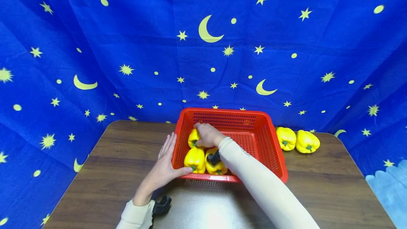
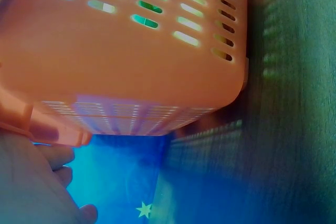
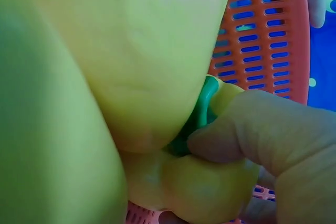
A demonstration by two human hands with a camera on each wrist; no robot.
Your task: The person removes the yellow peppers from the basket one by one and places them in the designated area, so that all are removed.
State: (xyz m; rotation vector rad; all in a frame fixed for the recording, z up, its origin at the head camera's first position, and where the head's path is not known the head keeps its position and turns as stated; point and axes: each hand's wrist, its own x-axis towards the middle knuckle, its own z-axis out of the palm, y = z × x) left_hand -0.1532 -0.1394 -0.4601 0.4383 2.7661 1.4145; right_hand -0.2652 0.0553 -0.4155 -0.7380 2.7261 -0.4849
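A red plastic basket (image 1: 254,140) with slotted walls stands at the middle back of the table. Inside it, at the left end, my right hand (image 1: 208,135) grips a yellow bell pepper (image 1: 193,138); in the right wrist view the thumb (image 3: 218,140) presses beside its green stem (image 3: 205,103). Two more yellow peppers, one at the front left corner (image 1: 194,160) and one beside it (image 1: 219,168), lie nearer me; the wrist camera partly covers the second. My left hand (image 1: 163,163) rests on the basket's left front corner, fingers straight along the left rim, thumb on the front rim.
Two yellow bell peppers, one against the basket's right side (image 1: 286,139) and one farther right (image 1: 307,141), sit on the brown wooden table (image 1: 321,176). A blue curtain (image 1: 152,52) with stars and moons hangs behind the table and along its sides.
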